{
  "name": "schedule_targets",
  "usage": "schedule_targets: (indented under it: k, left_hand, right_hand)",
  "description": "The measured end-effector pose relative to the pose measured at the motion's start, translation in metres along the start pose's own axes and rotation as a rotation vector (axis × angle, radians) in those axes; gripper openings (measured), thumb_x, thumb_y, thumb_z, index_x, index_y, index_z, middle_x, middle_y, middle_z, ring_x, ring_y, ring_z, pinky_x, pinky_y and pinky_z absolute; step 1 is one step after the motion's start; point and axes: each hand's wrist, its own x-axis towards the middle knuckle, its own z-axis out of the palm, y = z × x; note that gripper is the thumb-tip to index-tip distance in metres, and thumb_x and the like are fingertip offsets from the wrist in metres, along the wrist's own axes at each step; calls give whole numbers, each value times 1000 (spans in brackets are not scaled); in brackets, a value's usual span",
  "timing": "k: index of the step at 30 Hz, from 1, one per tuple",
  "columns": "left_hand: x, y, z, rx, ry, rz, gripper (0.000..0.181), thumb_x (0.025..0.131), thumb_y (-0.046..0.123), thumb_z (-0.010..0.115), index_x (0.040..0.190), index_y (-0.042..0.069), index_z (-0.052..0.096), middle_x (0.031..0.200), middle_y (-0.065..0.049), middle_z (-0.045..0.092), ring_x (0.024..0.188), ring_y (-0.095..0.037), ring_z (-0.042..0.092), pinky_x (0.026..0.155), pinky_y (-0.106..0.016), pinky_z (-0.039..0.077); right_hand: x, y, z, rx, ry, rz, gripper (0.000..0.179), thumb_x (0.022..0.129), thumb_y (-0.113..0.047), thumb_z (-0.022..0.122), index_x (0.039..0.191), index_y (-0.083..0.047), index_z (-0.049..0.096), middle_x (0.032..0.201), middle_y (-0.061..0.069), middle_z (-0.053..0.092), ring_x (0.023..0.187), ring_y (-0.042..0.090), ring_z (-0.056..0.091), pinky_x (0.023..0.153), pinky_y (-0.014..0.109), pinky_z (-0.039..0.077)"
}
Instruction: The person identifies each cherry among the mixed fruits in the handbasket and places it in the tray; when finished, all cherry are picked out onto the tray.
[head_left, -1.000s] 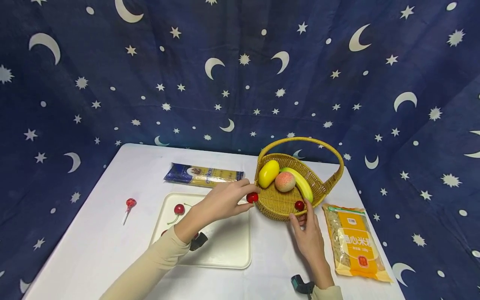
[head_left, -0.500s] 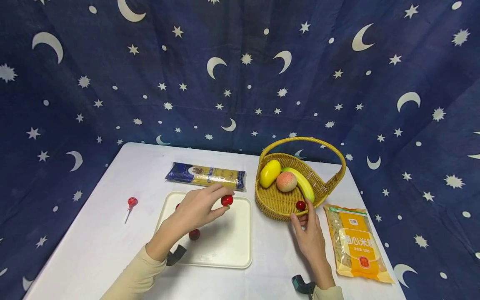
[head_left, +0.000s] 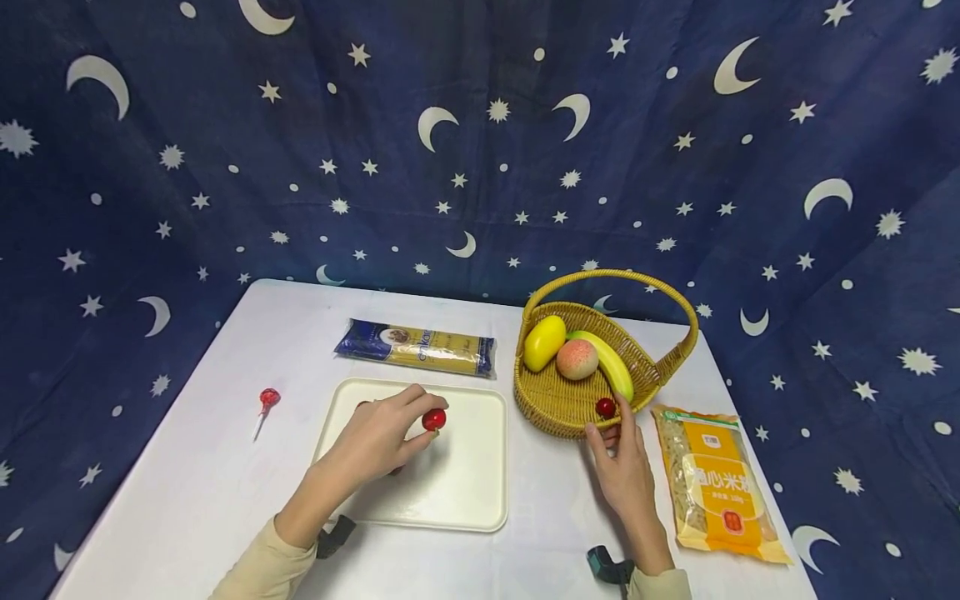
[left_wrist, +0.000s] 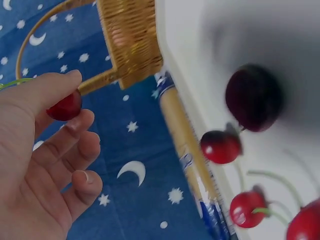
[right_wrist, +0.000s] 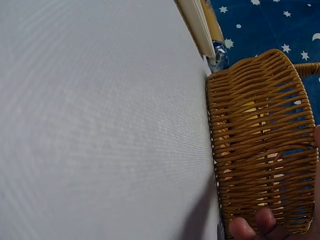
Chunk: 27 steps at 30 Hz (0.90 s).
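Observation:
My left hand (head_left: 375, 437) pinches a red cherry (head_left: 433, 419) between thumb and fingers, over the cream tray (head_left: 468, 492). Its green stem shows beside the thumb in the left wrist view, where several cherries (left_wrist: 220, 146) and a dark round fruit (left_wrist: 254, 97) lie on the tray; from the head, my left hand mostly hides them. At the front rim of the wicker basket (head_left: 551, 408), my right hand (head_left: 628, 479) holds on with its index finger over the edge. Inside the basket are a yellow mango-like fruit (head_left: 544, 343), a peach (head_left: 577, 359), a banana (head_left: 611, 367) and one cherry (head_left: 605, 407).
Behind the tray lies a blue-and-gold pasta packet (head_left: 416, 347). A red lollipop (head_left: 267, 408) is on the white table (head_left: 195, 500) at left. An orange bag of noodles (head_left: 716, 483) sits right of my right hand. The basket's tall handle (head_left: 615, 275) arches over it.
My left hand has drawn back leftward from the basket's left side to over the tray, the cherry still pinched in it. My right hand stays at the basket rim.

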Motion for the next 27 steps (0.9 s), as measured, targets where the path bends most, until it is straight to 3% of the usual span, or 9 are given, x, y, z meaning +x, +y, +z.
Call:
schedule_targets:
  k: [7,15,22,27]
  left_hand:
    - [-7,4,24,19,-79,47,37,88,29,86,122,25,73,104,8,70,65,-2,53,51,-18,38]
    - [-17,5,44,48,-213,95,26,85,29,88,107,25,74,84,13,62,67,-1,47,60,-20,44]
    - [-20,9,49,59,-328,116,27,82,29,91,104,24,75,84,13,66,73,-1,53,69,-25,49]
    - [-20,12,47,72,-365,97,32,79,30,92,106,24,77,90,11,70,80,-4,61,75,-28,52]
  right_hand:
    - [1,0,0,2,-9,2,73,107,-42,62,169,-25,27,110,10,59,98,24,59,74,31,41]
    - [1,1,-1,3,-3,2,73,107,-42,62,169,-24,28,112,10,59,99,24,60,75,31,42]
    - [2,2,-1,-1,-11,7,74,107,-44,62,169,-25,26,112,10,59,100,25,60,75,31,42]
    - [1,3,0,1,-9,10,74,107,-44,62,169,-25,26,112,10,59,100,24,59,75,31,41]
